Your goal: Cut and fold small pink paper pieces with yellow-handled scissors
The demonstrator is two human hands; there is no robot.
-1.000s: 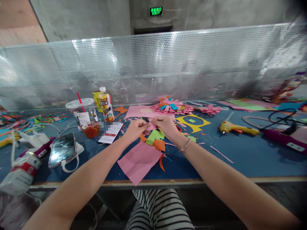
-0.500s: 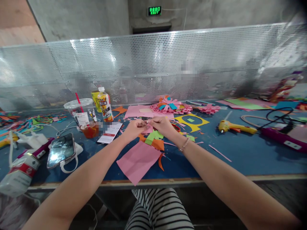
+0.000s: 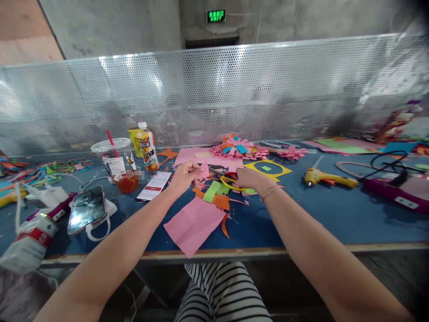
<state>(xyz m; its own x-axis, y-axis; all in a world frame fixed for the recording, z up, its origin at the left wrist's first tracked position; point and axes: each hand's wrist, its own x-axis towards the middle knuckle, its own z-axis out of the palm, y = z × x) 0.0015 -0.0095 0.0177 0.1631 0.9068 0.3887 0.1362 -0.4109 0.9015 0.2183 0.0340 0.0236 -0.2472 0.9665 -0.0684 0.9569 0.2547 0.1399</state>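
My left hand (image 3: pixel 184 179) pinches a small piece of pink paper (image 3: pixel 204 171) above the table. To its right, my right hand (image 3: pixel 252 179) is low over the table with its fingers closed at the red and yellow handles of a pair of scissors (image 3: pixel 231 185); the fingertips are partly hidden. Between and below the hands are a green paper piece (image 3: pixel 211 191) and an orange paper piece (image 3: pixel 220 202). Nearer the table edge lies a larger pink paper sheet (image 3: pixel 194 226).
Left are a drink cup (image 3: pixel 116 165) with a straw, a bottle (image 3: pixel 147 147) and phones (image 3: pixel 87 210). Behind the hands sits a fringed paper flower (image 3: pixel 234 146) beside a yellow cut-out sheet (image 3: pixel 283 169). A yellow glue gun (image 3: pixel 330 178) and purple power strip (image 3: pixel 395 194) lie right.
My hands, together on the pink piece before, are now apart. The left keeps the paper and has moved slightly left; the right has shifted right and down onto the scissors.
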